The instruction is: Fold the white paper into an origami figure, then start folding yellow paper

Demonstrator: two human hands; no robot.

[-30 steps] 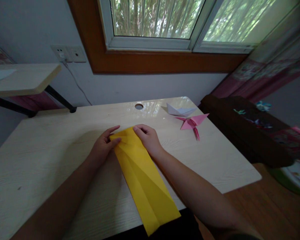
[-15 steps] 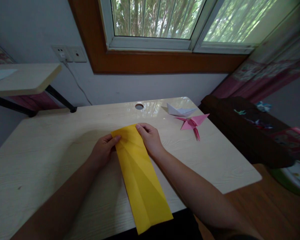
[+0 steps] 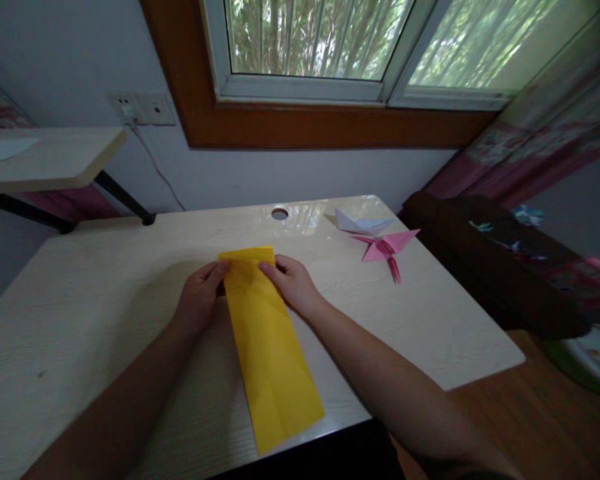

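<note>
A long strip of yellow paper (image 3: 267, 353), creased along its length, slants from my hands down toward the table's front edge. My left hand (image 3: 200, 293) pinches its far left corner, thumb on top and fingers underneath. On the opposite side, my right hand (image 3: 293, 283) is closed on the paper's far right edge, its thumb pressed onto the surface. The far end beyond my thumbs looks slightly bent. My fingertips beneath the sheet are hidden.
On the pale table (image 3: 380, 333), a pink folded-paper figure (image 3: 386, 248) and a white paper boat (image 3: 363, 223) lie at the back right. A round cable hole (image 3: 279, 214) sits near the back edge. A raised shelf (image 3: 50, 157) stands at the left.
The paper's near end has swung left and moved away from me. My right thumb has shifted left and nearer along the sheet; my left hand has moved slightly left.
</note>
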